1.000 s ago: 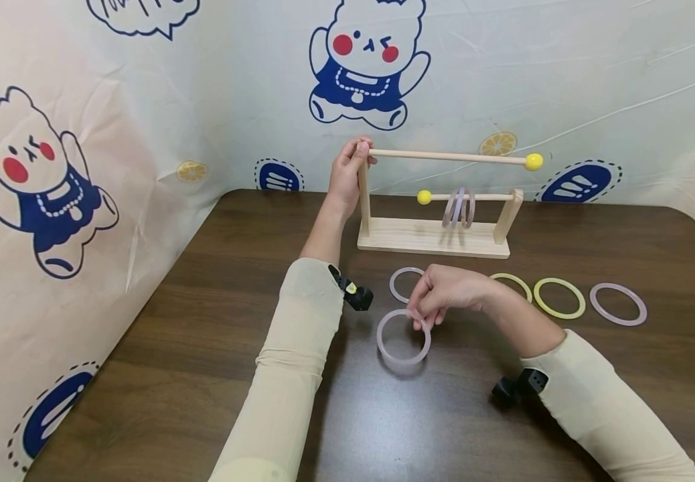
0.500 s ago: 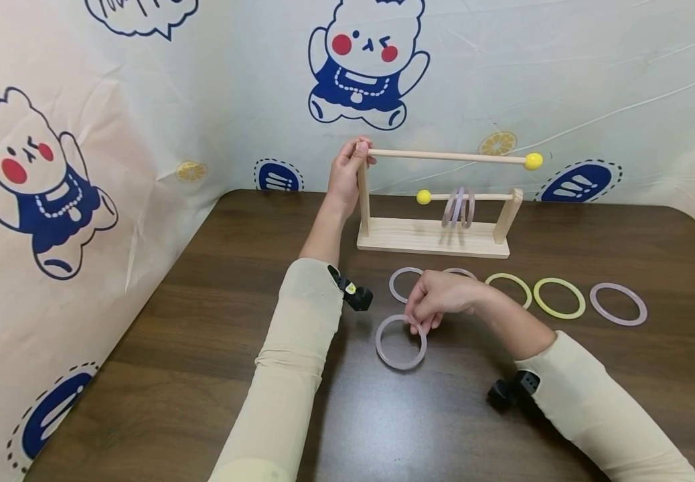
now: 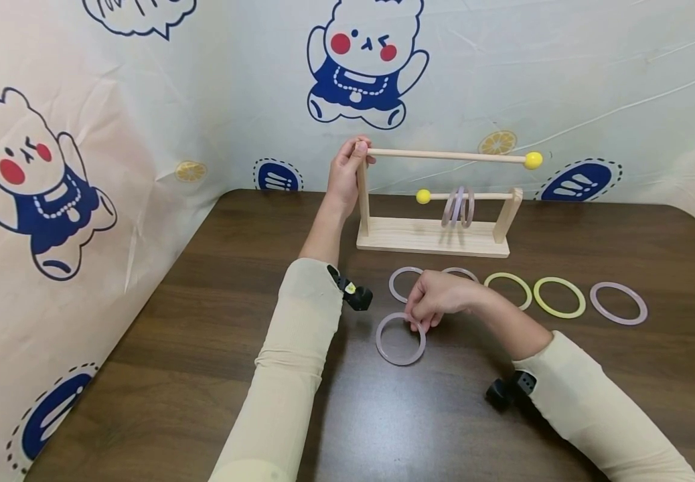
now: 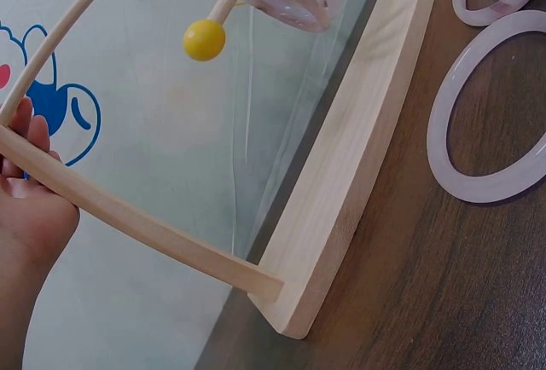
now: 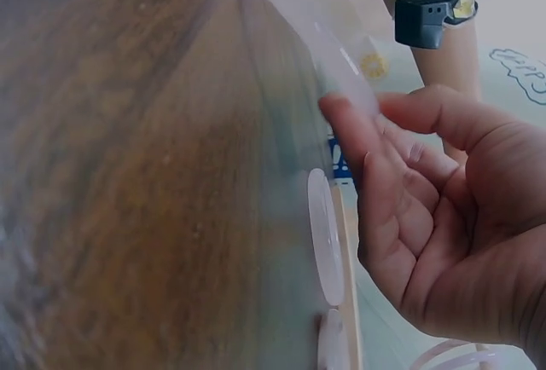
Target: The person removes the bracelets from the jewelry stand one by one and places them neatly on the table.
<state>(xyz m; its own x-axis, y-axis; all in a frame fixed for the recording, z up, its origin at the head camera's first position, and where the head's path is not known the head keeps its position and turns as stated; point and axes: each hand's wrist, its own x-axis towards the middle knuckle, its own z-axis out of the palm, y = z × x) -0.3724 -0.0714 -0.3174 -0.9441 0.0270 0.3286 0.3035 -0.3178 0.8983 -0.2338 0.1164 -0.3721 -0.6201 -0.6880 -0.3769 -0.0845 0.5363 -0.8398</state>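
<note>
My left hand (image 3: 344,175) grips the top of the left upright (image 3: 363,201) of a wooden bangle stand, where the upper rod joins it. On the stand's lower rod hang several pinkish and lilac bangles (image 3: 456,207). Nearer me, my right hand (image 3: 444,293) pinches the upper edge of a pale lilac bangle (image 3: 400,362) between thumb and fingers. That bangle is held tilted up in front of the stand; the right wrist view shows the held bangle (image 5: 316,33) nearly edge-on. The upper rod (image 3: 444,155) carries no bangles and ends in a yellow ball (image 3: 533,160).
Behind the right hand lie two pale bangles, one left (image 3: 392,286) and one partly hidden (image 3: 460,270). Two yellow-green bangles, a nearer one (image 3: 504,275) and a farther-right one (image 3: 560,315), and a lilac bangle (image 3: 592,302) continue the row on the dark table (image 3: 203,375). A printed cloth hangs behind.
The right hand has shifted slightly left with the bangle, uncovering more of the bangle behind it. The bangle dipped, then rose a little. The left hand stays on the stand.
</note>
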